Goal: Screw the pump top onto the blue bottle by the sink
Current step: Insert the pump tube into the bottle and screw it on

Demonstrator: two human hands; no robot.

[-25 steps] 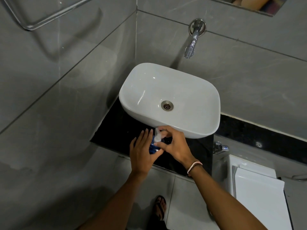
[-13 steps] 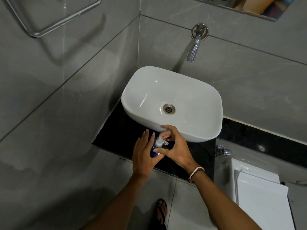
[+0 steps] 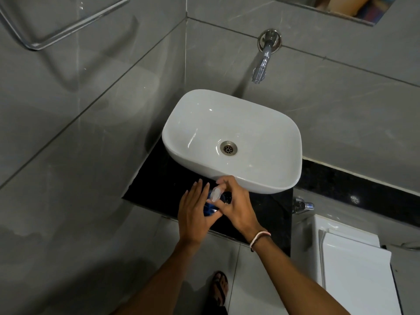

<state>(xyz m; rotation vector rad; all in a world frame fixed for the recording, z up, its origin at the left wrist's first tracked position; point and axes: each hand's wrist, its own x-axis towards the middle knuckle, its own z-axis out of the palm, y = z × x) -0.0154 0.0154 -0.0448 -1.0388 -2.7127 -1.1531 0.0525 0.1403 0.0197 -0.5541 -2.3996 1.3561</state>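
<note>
Now, seen from above: the blue bottle (image 3: 208, 209) stands on the black desk (image 3: 156, 189) at the near edge of the white sink (image 3: 231, 142), between my two hands. My left hand (image 3: 194, 212) is laid against the bottle's left side, fingers extended and only loosely curved, bracing the body more than gripping it. My right hand (image 3: 236, 206) is closed round the clear pump top (image 3: 215, 193) with thumb and fingertips pinched at its collar. Compared with half a second ago, the pump's nozzle has swung round toward the left hand and the right wrist has rolled with it, while the bottle has kept its place on the desk. I read this as one turn of the threading under way; whether the collar is fully seated I cannot tell, since the fingers hide the neck. The wall tap (image 3: 261, 64) and drain (image 3: 228, 147) are untouched.
</note>
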